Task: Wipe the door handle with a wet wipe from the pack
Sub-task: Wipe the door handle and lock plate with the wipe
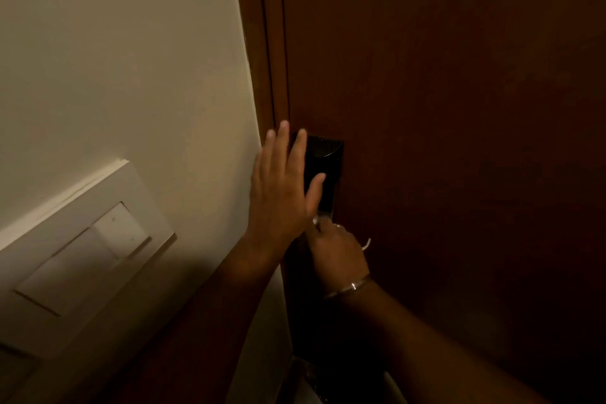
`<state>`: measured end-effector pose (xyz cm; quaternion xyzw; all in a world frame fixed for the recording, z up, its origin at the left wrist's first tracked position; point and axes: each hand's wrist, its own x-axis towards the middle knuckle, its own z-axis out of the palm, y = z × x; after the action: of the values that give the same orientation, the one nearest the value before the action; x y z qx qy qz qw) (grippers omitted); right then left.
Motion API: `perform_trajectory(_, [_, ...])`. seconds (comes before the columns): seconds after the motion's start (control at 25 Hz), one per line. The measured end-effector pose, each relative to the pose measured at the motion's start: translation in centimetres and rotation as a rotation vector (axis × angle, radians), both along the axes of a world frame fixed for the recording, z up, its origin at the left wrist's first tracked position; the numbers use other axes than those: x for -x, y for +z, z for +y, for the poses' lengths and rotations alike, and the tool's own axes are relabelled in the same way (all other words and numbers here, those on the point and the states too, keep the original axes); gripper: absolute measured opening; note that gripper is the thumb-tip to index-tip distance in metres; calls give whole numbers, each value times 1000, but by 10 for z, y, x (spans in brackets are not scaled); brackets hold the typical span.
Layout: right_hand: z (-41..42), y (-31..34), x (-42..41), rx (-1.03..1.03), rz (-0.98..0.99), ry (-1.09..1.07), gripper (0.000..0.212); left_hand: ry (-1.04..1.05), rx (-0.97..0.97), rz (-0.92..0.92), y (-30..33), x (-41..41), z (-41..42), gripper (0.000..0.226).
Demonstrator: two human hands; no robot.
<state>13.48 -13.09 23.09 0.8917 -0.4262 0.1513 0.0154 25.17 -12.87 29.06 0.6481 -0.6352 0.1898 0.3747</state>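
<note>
While left hand (278, 194) spreads, right hand (337, 249) grips wipe (366, 243).

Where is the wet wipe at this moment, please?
In the head view the wet wipe is low and right of centre, bunched in the right hand against the door, just below the black lock plate.

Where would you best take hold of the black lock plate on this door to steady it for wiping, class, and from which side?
Probably the lock plate's bare upper half, from its left edge by the frame, as the open left hand lies flat there. The right hand, closed on something white, crowds the lower end.
</note>
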Motion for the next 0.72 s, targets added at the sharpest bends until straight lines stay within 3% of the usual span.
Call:
perform_trajectory(0.16, [0, 1, 48, 83, 102, 53, 30, -47, 107, -381, 42, 2, -42, 78])
perform_trajectory(0.24, [0, 4, 47, 104, 158, 79, 30, -101, 127, -480, 46, -4, -57, 80])
perform_trajectory(0.36, [-4, -3, 9, 178, 92, 109, 28, -188, 164, -521, 42, -14, -65, 79])
perform_trajectory(0.44, [-9, -4, -16, 194, 54, 76, 16, -208, 173, -523, 42, -16, -67, 79])
perform_trajectory(0.48, [-10, -1, -23, 182, 40, 41, 21, -214, 176, -518, 41, -17, -68, 78])
perform_trajectory(0.56, [-7, -3, -19, 184, 24, -21, 35, -225, 189, -509, 40, -17, -71, 78])
perform_trajectory(0.72, [6, -13, 15, 173, 4, 2, 29, -226, 213, -502, 40, -17, -71, 80])
